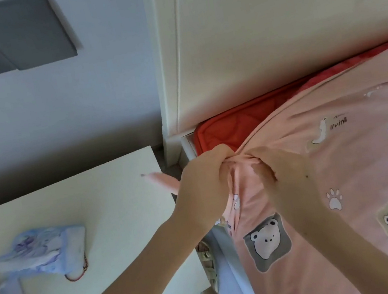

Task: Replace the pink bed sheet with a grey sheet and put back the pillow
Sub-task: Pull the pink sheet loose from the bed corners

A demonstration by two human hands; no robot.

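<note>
The pink sheet (350, 197), printed with bears in grey and yellow squares and with white paw marks, lies spread over the bed below the headboard (271, 31). Its corner is bunched into folds just below the headboard's lower left end. Both hands meet at that bunch. The left hand (203, 181) has its fingers curled round the gathered cloth from the left. The right hand (278, 166) pinches the same folds from the right, its fingertips tucked into the fabric. The two hands are nearly touching. A narrow pink end of cloth sticks out to the left past the left hand.

Between the bunched corner and the headboard's lower edge, a red quilted pad (223, 131) shows bare where the sheet has come off it. It runs along the foot of the headboard towards the right.

Left of the headboard and lower stands a cream bedside table (94, 202). On its far left part lies a blue patterned packet (48, 248) with a thin red cord (80, 273) touching its right edge. Below the headboard's left end, between table and bed, a sandalled foot (208, 262) shows on the floor. On the pale wall well to the left of the headboard's top is a grey panel (2, 37).
</note>
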